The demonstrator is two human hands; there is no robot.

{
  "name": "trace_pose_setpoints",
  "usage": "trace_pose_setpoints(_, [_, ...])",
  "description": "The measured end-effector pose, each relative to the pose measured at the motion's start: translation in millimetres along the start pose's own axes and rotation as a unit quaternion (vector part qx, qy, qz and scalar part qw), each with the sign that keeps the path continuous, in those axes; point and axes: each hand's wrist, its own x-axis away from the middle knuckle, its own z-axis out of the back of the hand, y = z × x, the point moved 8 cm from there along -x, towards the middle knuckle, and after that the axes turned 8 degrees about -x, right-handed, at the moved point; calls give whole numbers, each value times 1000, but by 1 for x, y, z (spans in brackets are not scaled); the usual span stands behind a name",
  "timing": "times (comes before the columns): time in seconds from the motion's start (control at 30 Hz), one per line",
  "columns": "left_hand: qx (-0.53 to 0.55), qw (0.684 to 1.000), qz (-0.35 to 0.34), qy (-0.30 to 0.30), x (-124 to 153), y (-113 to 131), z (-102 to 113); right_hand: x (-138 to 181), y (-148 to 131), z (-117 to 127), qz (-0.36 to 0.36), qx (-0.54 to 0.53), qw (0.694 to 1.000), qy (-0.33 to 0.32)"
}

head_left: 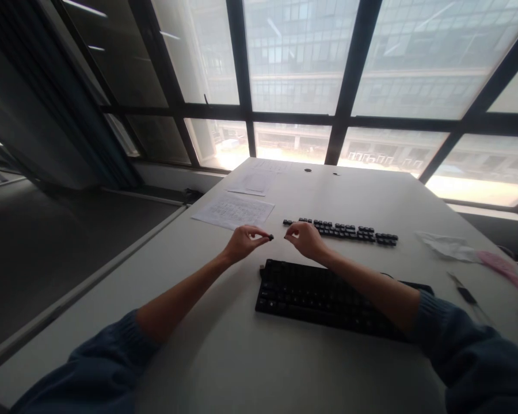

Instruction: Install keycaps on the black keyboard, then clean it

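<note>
Between thumb and forefinger, my left hand (244, 242) pinches a small black keycap (271, 237) above the table. My right hand (305, 239) is closed in a pinch just to its right, a short gap away; a tiny dark thing shows at its fingertips, too small to name. Behind the right hand, loose black keycaps (345, 231) stand in rows on the table. A black keyboard (311, 296) lies nearer to me, partly covered by my right forearm, with its upper left part looking bare of keycaps.
Printed sheets (235, 210) lie at the left on the white table (207, 356). On the right are a crumpled white tissue (446, 246), a pink cloth-like item (503, 270) and a tool with a dark handle (466, 294). Windows (300, 57) rise behind the table.
</note>
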Motion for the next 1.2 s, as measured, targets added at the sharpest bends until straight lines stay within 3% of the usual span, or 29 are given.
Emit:
trace_pose_setpoints(0.13, [74, 995, 27, -60, 56, 21, 6, 48, -27, -8, 11, -124, 991, -54])
trace_pose_setpoints(0.27, [83, 994, 18, -75, 83, 37, -3, 79, -41, -27, 11, -149, 984, -101])
trace_pose_setpoints(0.63, [49, 997, -14, -59, 84, 40, -11, 81, -42, -35, 8, -113, 991, -72])
trace_pose_setpoints(0.93, [22, 996, -82, -35, 86, 49, -8, 86, -52, -37, 65, -62, 994, -64])
trace_pose_setpoints(1.2, [54, 997, -44, -32, 85, 41, -12, 87, -45, -39, 51, -94, 993, -57])
